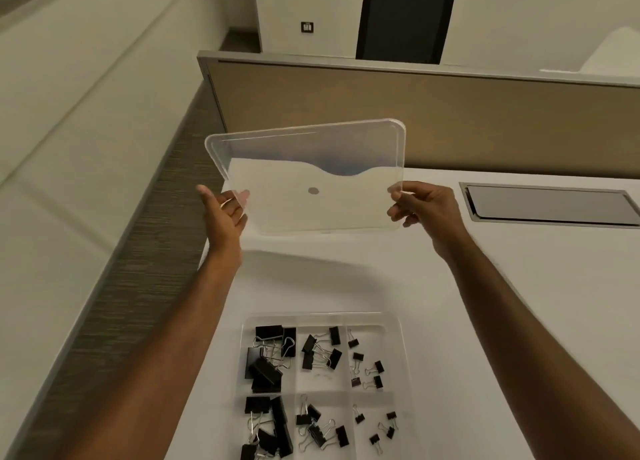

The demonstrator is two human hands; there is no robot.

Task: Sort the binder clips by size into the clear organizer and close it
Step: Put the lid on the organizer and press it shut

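The clear organizer (393, 335) lies open on the white desk near me. Its left compartments hold large black binder clips (268, 359), the middle ones medium clips (320, 352), the right ones small clips (372, 366). The clear lid (308, 179) is held tilted in the air above the desk, well beyond the organizer. My left hand (223, 212) grips its lower left corner and my right hand (420, 205) pinches its right edge.
A tan partition (450, 120) runs across the back of the desk (485, 303). A grey cable hatch (550, 205) is set in the desk at the right. A black office chair (405, 16) stands behind the partition. The desk's left edge drops to the floor.
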